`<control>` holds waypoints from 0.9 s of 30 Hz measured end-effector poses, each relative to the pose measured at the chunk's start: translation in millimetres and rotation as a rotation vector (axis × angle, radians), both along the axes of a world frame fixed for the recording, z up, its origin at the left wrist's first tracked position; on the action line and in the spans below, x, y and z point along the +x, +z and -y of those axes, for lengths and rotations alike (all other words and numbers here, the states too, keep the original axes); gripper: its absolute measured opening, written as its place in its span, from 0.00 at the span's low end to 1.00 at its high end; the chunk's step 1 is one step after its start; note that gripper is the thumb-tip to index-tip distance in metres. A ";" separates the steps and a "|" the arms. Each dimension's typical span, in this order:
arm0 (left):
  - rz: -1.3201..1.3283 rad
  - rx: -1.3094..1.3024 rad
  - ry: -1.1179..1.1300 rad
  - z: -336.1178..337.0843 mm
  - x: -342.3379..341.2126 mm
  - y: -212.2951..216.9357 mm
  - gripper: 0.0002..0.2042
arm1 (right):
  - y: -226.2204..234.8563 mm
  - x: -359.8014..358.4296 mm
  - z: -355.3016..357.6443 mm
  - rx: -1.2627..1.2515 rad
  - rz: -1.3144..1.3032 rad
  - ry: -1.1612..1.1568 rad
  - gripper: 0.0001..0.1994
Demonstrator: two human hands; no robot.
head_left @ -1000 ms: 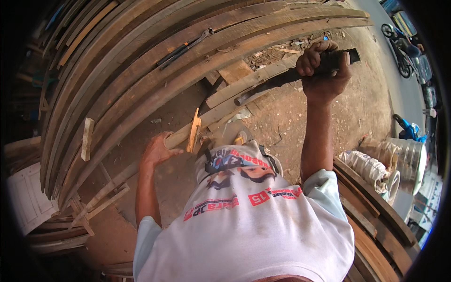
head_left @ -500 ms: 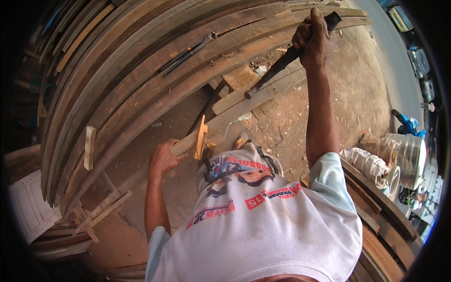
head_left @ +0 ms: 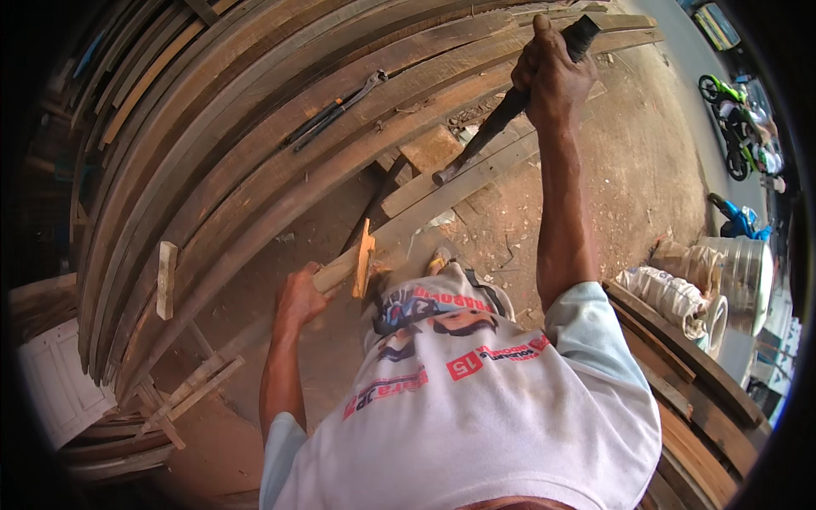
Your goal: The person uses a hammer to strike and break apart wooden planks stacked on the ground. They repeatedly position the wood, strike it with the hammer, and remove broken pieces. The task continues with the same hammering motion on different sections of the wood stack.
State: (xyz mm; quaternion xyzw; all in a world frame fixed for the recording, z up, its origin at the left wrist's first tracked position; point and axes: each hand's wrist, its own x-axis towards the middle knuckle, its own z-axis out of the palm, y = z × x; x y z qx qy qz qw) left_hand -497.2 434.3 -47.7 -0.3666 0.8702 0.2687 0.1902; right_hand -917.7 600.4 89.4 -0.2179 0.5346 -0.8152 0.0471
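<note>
Long brown timbers [head_left: 223, 200] sweep across the upper left, bowed by the fisheye lens, with pincers [head_left: 355, 96] lying on top. A white panelled door [head_left: 64, 382] shows at lower left. At right, a white sack [head_left: 659, 291] sits near a pale drum [head_left: 750, 285] and planks [head_left: 690, 361]; beyond, motorbikes [head_left: 736, 140] on a grey road [head_left: 716, 174].

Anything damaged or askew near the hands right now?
Yes: beside the left hand, a splintered orange-brown wood piece juts crosswise at the near end of the long board. Its pointed tip looks split; whether it's fastened there, I can't tell.
</note>
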 end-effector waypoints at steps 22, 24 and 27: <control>-0.111 0.041 -0.006 5.2 9.4 -7.6 0.27 | -5.8 14.1 -20.3 -0.057 0.225 0.027 0.17; -0.156 0.053 0.015 3.5 15.0 -15.5 0.27 | -15.6 -0.4 -27.3 -0.093 0.271 0.040 0.17; -0.103 0.052 0.023 2.1 9.7 -9.7 0.27 | -18.3 -16.7 -25.0 -0.117 0.274 0.101 0.17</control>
